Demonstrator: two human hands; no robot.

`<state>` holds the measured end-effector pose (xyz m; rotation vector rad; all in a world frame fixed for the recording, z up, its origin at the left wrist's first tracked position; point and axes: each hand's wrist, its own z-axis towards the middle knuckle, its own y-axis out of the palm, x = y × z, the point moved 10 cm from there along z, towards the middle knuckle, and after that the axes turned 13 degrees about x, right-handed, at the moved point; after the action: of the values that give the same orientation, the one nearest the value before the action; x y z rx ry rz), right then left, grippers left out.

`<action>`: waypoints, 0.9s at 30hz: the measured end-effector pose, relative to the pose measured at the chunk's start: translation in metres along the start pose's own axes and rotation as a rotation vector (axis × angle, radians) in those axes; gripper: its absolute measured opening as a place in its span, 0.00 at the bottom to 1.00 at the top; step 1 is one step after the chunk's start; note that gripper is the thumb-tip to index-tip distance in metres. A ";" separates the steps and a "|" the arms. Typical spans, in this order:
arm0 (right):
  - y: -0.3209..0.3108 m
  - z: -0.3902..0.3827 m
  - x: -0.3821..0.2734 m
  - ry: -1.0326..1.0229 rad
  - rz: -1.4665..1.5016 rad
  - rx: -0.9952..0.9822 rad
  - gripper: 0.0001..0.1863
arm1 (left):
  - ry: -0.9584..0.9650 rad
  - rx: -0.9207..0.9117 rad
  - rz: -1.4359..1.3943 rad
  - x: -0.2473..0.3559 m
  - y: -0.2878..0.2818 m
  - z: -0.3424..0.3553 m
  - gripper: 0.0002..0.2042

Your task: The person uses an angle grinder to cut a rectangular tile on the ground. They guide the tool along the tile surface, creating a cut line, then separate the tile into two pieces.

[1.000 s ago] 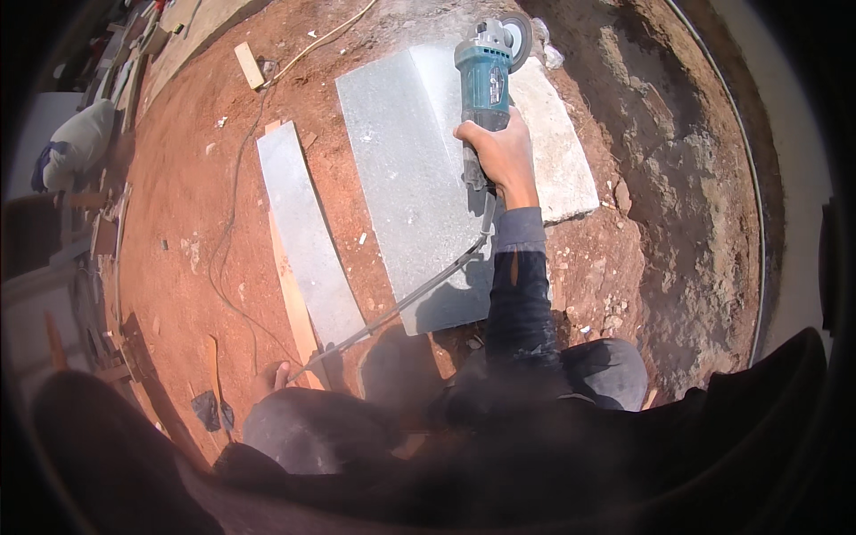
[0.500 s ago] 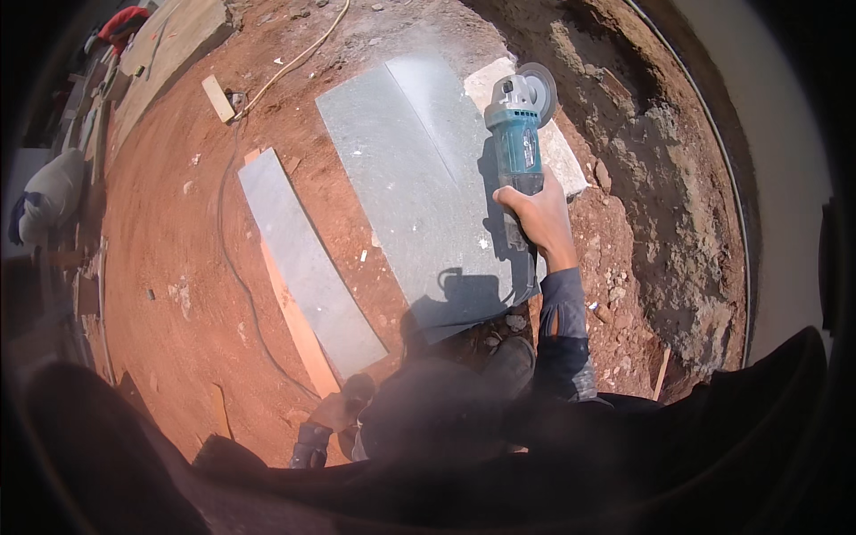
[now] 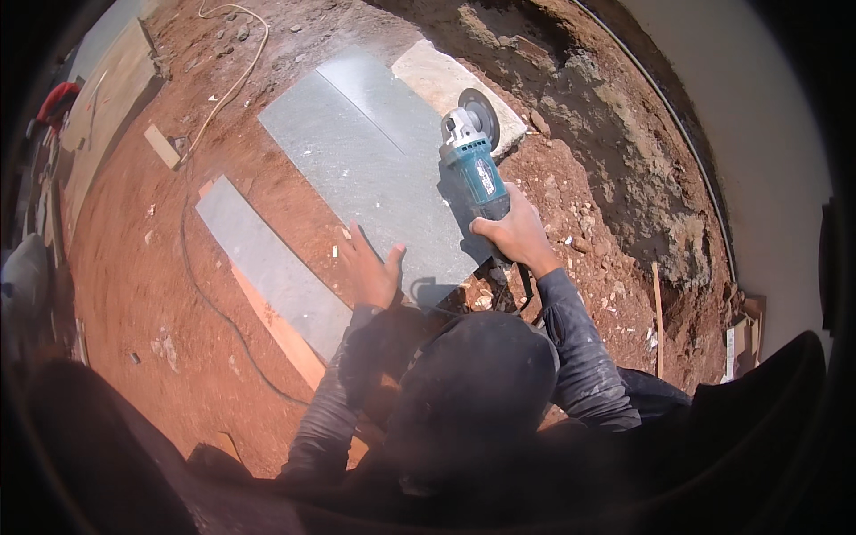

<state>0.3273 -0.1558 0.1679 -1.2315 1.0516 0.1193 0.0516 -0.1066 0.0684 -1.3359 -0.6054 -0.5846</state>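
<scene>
Snugly, the right fingers wrap the teal grinder while the left fingers spread wide at the grey slab.

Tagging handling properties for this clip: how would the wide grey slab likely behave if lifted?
The wide grey slab is probably stiff: it lies flat with straight edges. Its stone-like surface and broad spread suggest it would be heavy. It may be fragile along the thin dark line running in from its far edge, if that is a cut.

One grinder, two grey slabs, one whitish slab.
</scene>
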 end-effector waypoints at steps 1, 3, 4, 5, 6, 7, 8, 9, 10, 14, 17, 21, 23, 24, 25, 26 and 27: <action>0.005 -0.005 0.001 0.009 0.005 -0.041 0.40 | -0.074 0.042 -0.016 -0.011 0.007 0.008 0.47; 0.019 -0.012 0.002 0.009 -0.010 -0.092 0.41 | -0.191 0.002 0.101 -0.045 0.031 0.024 0.53; 0.025 -0.015 0.006 0.018 -0.022 -0.110 0.41 | -0.244 -0.028 0.156 -0.049 0.037 0.028 0.56; 0.028 -0.017 0.008 0.005 -0.019 -0.106 0.41 | -0.231 -0.032 0.136 -0.045 0.042 0.028 0.59; 0.034 -0.018 0.009 0.008 -0.053 -0.120 0.40 | -0.246 -0.061 0.131 -0.043 0.045 0.028 0.60; 0.038 -0.019 0.013 0.018 -0.091 -0.128 0.40 | -0.257 -0.099 0.123 -0.043 0.051 0.026 0.62; 0.040 -0.020 0.018 0.027 -0.128 -0.137 0.40 | -0.269 -0.136 0.115 -0.042 0.058 0.025 0.63; 0.048 -0.017 0.014 -0.025 -0.112 -0.141 0.39 | -0.242 -0.138 0.188 -0.046 0.058 0.030 0.64; 0.056 -0.017 0.014 -0.036 -0.105 -0.157 0.39 | -0.204 -0.156 0.267 -0.051 0.061 0.035 0.64; 0.082 -0.012 0.016 -0.053 -0.079 -0.210 0.37 | 0.022 -0.230 0.476 -0.042 0.065 0.057 0.67; 0.090 -0.006 0.009 -0.057 -0.058 -0.218 0.36 | 0.108 -0.248 0.487 -0.046 0.069 0.068 0.63; 0.106 -0.003 0.006 -0.070 0.002 -0.252 0.38 | 0.109 -0.318 0.597 -0.060 0.073 0.073 0.64; 0.109 0.000 0.007 -0.060 0.013 -0.262 0.38 | 0.100 -0.382 0.591 -0.064 0.078 0.076 0.64; 0.111 0.001 0.005 -0.061 0.018 -0.268 0.39 | 0.097 -0.387 0.592 -0.065 0.078 0.077 0.63; 0.111 0.001 0.005 -0.061 0.018 -0.264 0.39 | 0.093 -0.392 0.594 -0.067 0.078 0.077 0.63; 0.111 0.001 0.006 -0.056 0.021 -0.266 0.39 | 0.089 -0.396 0.596 -0.069 0.078 0.077 0.63; 0.110 0.002 0.007 -0.051 0.021 -0.266 0.39 | 0.093 -0.394 0.606 -0.066 0.079 0.076 0.62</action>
<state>0.2673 -0.1147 0.0850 -1.4487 1.0265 0.3131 0.0539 -0.0170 -0.0233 -1.7517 0.0150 -0.2667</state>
